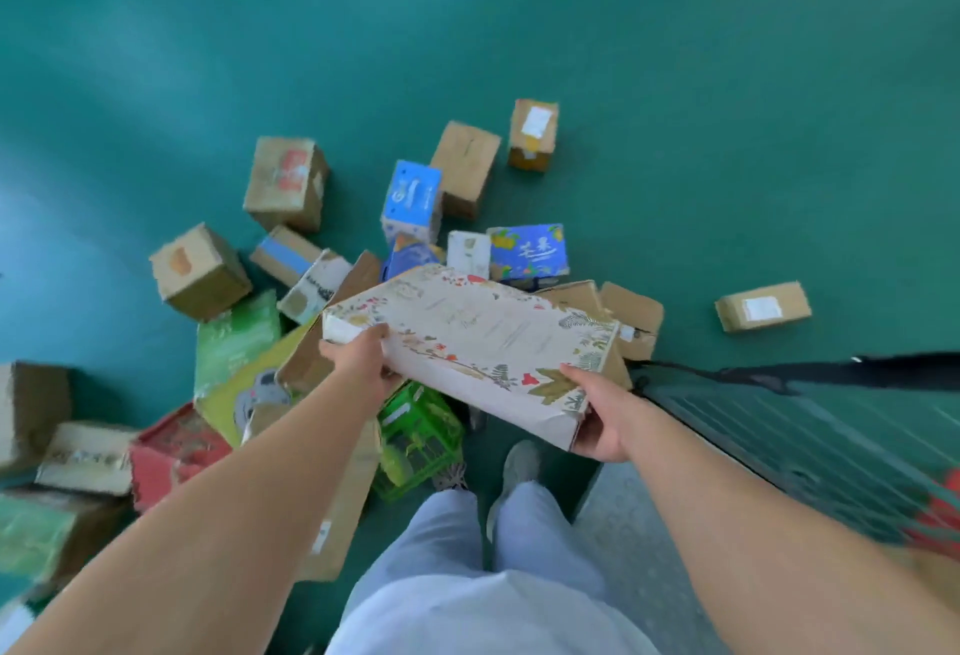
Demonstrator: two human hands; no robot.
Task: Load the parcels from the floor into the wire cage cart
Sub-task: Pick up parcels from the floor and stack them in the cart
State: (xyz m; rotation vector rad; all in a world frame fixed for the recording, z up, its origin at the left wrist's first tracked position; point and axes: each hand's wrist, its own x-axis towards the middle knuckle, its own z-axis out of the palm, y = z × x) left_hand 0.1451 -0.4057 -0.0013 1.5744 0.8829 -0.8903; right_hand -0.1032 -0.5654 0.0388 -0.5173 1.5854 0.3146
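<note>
Both hands, left hand [363, 360] and right hand [605, 418], grip a flat, floral-printed cardboard parcel [478, 342] by its ends, fingers curled underneath, above scattered boxes.

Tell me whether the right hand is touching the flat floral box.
Touching. The head view shows the right hand gripping the near corner of the floral box, with its thumb on top; the left hand grips the opposite end.

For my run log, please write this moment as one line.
held: floral flat box | left hand, right hand: gripping its ends | cart: at right | floor parcels: many left
</note>
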